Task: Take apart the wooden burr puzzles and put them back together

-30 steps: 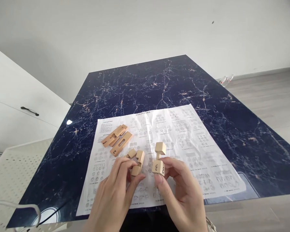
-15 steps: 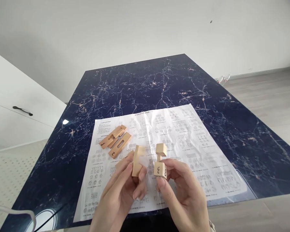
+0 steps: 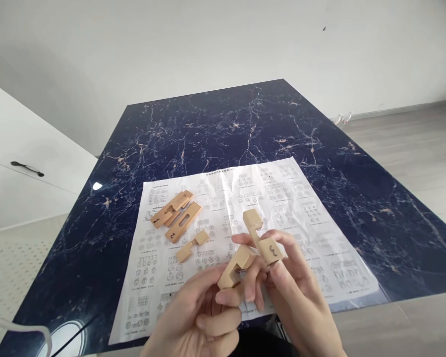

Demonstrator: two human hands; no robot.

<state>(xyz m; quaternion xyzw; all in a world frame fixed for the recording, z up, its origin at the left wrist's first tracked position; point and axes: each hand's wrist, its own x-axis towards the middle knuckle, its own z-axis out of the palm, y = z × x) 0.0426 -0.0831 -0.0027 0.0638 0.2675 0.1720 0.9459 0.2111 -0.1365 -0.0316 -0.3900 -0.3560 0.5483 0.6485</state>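
Over the white printed paper sheet [image 3: 225, 218], the two hands are closer together than before. The right hand [image 3: 301, 292] grips a pale wooden dumbbell-shaped block [image 3: 264, 248] marked 3, now leaning over. The left hand [image 3: 200, 315] pinches a pale wooden notched block [image 3: 229, 272]. A small pale wooden zigzag block [image 3: 201, 238], partly covered before, shows fully on the left. Fingers hide bits of both held blocks; whether they touch is hard to tell.

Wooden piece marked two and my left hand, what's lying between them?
A small notched wooden piece, on the printed paper; the head view shows it.
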